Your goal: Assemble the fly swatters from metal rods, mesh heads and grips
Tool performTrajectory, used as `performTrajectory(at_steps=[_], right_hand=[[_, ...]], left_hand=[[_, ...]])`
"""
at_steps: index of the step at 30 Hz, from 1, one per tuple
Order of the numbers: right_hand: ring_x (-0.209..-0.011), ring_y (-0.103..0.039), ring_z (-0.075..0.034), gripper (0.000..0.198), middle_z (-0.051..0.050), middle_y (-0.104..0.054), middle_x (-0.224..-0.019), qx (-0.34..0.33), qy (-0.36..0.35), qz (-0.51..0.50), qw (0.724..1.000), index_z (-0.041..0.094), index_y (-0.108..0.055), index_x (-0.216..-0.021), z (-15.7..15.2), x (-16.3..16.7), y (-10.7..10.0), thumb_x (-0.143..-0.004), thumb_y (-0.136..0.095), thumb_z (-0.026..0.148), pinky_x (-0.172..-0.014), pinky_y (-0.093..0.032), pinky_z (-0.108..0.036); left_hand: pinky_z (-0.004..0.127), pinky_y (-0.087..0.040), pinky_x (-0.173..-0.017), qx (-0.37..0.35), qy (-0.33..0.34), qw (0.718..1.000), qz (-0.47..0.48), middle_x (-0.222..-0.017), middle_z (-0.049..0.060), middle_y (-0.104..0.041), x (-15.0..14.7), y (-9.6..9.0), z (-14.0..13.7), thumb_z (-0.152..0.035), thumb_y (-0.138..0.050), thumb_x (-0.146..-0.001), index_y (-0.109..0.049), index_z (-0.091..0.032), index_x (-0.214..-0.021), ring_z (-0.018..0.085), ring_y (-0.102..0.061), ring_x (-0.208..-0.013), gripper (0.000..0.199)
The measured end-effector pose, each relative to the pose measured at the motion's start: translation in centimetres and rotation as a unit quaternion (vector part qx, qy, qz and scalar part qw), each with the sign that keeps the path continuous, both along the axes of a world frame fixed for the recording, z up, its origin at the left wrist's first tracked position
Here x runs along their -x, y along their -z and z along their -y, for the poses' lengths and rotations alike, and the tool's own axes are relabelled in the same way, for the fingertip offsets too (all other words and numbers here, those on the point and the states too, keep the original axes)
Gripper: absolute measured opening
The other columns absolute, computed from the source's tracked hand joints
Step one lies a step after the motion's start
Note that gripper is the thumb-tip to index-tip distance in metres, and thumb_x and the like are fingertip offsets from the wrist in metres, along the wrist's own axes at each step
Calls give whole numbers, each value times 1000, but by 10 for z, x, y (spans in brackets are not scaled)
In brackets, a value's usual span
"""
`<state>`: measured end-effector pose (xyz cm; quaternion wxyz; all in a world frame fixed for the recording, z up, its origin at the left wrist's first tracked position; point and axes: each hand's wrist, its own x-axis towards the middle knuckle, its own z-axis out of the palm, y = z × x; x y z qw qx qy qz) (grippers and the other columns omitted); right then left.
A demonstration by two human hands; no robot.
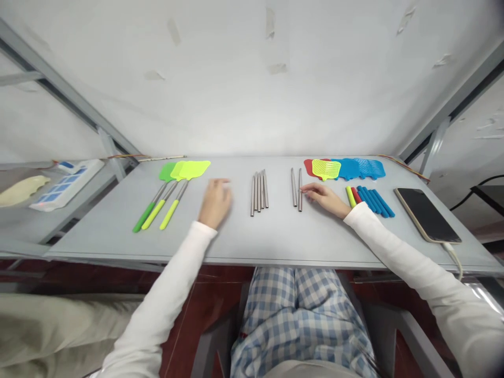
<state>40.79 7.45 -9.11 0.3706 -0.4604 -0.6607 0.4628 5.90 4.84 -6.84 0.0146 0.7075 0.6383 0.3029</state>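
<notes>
My right hand (325, 198) reaches in from the right, its fingers stretched out and their tips touching the side of a metal tube (300, 202). That tube lies on the table beside another metal tube (293, 188). Left of these, a group of several silver metal tubes (259, 191) lies side by side. My left hand (216, 203) hovers over the table between this group and the fly swatters, smeared by motion, so its fingers are unclear. Three assembled fly swatters (170, 202), one green and two yellow-green, lie at the left with their handles toward me.
At the back right lie red, yellow-green and blue swatter heads (348, 169). Coloured handle grips (370, 201) lie in front of them, beside a phone (428, 214) with a charging cable. A white-and-blue tray (66, 185) stands left beyond the grey table (255, 241). Another person's leg (59, 336) shows lower left.
</notes>
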Motion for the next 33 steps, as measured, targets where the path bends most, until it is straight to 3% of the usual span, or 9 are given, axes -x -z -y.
performTrajectory(at_steps=[3, 9, 12, 15, 17, 20, 24, 29, 33], right_hand=[[-87, -62, -18, 30, -8, -68, -117, -52, -32, 58, 996, 20, -68, -109, 3, 0, 0, -84, -54, 29, -91, -49, -43], [-82, -64, -19, 36, -11, -70, -112, -77, -35, 83, 993, 18, -61, -119, 0, -1, -3, -90, -44, 28, -82, -53, -40], [-88, -64, -23, 32, -13, -71, -104, -164, 62, 193, 965, 15, -62, -111, -4, -12, -14, -90, -40, 22, -83, -50, -40], [-99, -60, -31, 30, -20, -68, -103, -255, 182, 392, 865, 11, -65, -102, -7, -30, -28, -90, -39, 19, -85, -44, -44], [-99, -59, -37, 32, -25, -67, -102, -238, 236, 504, 796, 7, -66, -100, -6, -43, -33, -91, -39, 22, -81, -43, -46], [-97, -59, -39, 35, -28, -68, -96, -171, 252, 595, 743, 4, -67, -97, -2, -52, -32, -92, -41, 26, -76, -41, -43], [-97, -61, -36, 33, -27, -68, -94, -141, 208, 626, 738, 4, -67, -96, 3, -44, -25, -93, -41, 24, -78, -39, -41], [-91, -61, -27, 28, -18, -64, -106, -181, 119, 530, 820, 12, -64, -109, 4, -26, -28, -93, -44, 24, -78, -42, -35], [-99, -58, -33, 33, -23, -59, -110, -218, 213, 541, 784, 7, -60, -115, 7, -27, -29, -92, -48, 27, -83, -43, -41]], left_hand=[[41, -42, -106, 10, 196, 981, 10, -122, 12, -57, -71, -8, 2, -26, -38, -96, -55, -18, -118, 24, -55, -118, 30], [40, -42, -101, 72, 352, 933, -18, -122, 10, -61, -143, -3, -32, -28, -40, -95, -55, -20, -123, 24, -57, -112, 32], [42, -44, -95, 66, 324, 942, -58, -112, 11, -65, -149, 2, -46, -32, -45, -94, -59, -18, -116, 27, -58, -104, 29], [45, -43, -93, 52, 266, 954, -127, -109, 15, -64, -148, 5, -48, -30, -48, -92, -64, -15, -100, 31, -57, -103, 23], [44, -43, -93, 48, 225, 962, -146, -110, 16, -64, -145, 5, -47, -23, -46, -91, -64, -14, -97, 31, -57, -105, 21], [44, -43, -95, 55, 165, 973, -153, -112, 19, -63, -142, 5, -46, -15, -41, -90, -63, -11, -102, 32, -56, -109, 25], [46, -42, -97, 80, 104, 981, -144, -113, 22, -64, -140, 5, -46, -19, -47, -89, -60, -8, -111, 34, -56, -113, 28], [44, -43, -98, 105, 58, 984, -130, -114, 23, -65, -139, 2, -44, -30, -55, -87, -61, -6, -111, 35, -56, -114, 34], [42, -45, -95, 128, 42, 984, -117, -104, 21, -68, -139, -1, -43, -30, -56, -85, -67, -8, -97, 35, -60, -110, 27]])
